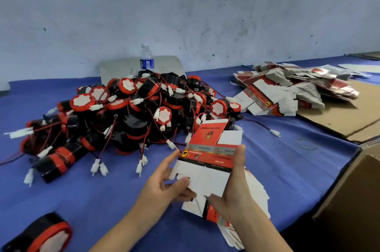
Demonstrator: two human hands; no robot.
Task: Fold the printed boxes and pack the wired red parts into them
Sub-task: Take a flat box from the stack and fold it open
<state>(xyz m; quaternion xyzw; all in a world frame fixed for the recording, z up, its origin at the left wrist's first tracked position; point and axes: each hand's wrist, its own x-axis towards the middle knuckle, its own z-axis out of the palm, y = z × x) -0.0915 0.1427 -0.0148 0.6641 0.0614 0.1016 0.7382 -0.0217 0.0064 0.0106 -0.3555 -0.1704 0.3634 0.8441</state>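
A flat printed box [207, 161] is held above the blue cloth [292, 171] by both hands. Its left edge is gripped by the curled fingers and thumb of the left hand [164, 183], and its right edge is clasped by the right hand [236, 194]. A heap of wired red parts [127, 111] is piled just behind it, and a stack of unfolded boxes [287, 87] is spread well to the right.

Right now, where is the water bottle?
In the head view, the water bottle stands at the far edge of the blue table, left of centre, just behind the pile of wired red parts.
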